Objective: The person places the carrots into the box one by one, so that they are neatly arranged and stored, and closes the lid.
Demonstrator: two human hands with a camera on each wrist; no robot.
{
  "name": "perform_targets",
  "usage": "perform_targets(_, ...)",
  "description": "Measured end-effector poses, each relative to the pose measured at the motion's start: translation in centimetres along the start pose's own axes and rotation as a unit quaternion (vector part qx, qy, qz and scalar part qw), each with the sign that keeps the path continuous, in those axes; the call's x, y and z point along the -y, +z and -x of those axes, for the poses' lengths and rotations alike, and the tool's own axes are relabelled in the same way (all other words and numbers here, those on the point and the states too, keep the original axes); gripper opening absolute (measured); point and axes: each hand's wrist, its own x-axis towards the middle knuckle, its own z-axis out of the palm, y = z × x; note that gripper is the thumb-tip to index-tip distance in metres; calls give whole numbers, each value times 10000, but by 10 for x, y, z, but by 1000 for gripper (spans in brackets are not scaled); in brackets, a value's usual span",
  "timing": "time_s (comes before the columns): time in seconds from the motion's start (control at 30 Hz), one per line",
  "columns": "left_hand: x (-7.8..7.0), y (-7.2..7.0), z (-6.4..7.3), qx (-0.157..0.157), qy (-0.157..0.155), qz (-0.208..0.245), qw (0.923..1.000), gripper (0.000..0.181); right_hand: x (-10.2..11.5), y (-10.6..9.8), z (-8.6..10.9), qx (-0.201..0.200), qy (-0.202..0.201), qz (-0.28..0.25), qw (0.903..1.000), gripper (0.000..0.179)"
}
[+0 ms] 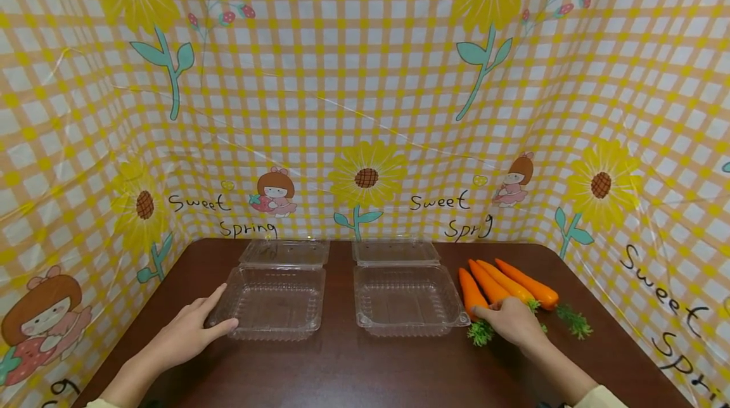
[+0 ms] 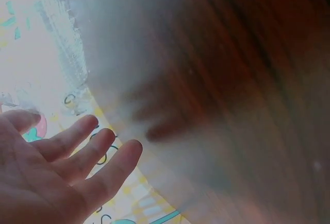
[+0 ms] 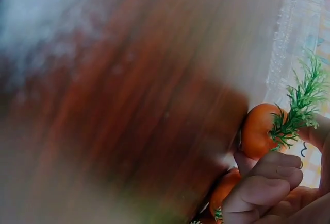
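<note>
Right by the table's far-right carrots, the person's right hand (image 1: pixel 513 320) is pinching the leftmost carrot (image 1: pixel 470 289) near its leafy end, just beside the right container (image 1: pixel 399 321). The left hand (image 1: pixel 191 332) is holding its fingers apart at the left container's (image 1: pixel 274 331) outer side. They're seemingly securing one carrot, so the next move is probably calling for a lift clear of its neighbours.

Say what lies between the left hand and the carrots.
The left clear container, a bare tabletop strip and the right clear container, in the head view.
</note>
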Motion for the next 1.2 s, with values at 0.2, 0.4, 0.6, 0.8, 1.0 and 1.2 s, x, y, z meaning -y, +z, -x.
perform_targets(0.2,-2,0,0,65,-8,9,10000,94,-2,0,1,71,-58,-154,9998,50)
perform_targets(0.4,-4,1,0,127,-37,76,9999,93,-4,1,2,2,-45,-272,9996,48)
perform_targets(0.6,-5,0,1,125,-21,112,9999,93,-3,-4,-1,15,-56,-265,9996,42)
perform_targets(0.8,-4,0,1,126,-58,137,9998,94,4,-16,1,3,-89,-284,9996,65)
perform_targets(1.0,-3,-1,0,157,-101,149,9997,94,13,-25,0,-28,-150,-400,9991,72)
perform_targets(1.2,-3,-2,-1,181,-183,77,9996,94,29,-34,-3,-79,-359,-607,9975,68)
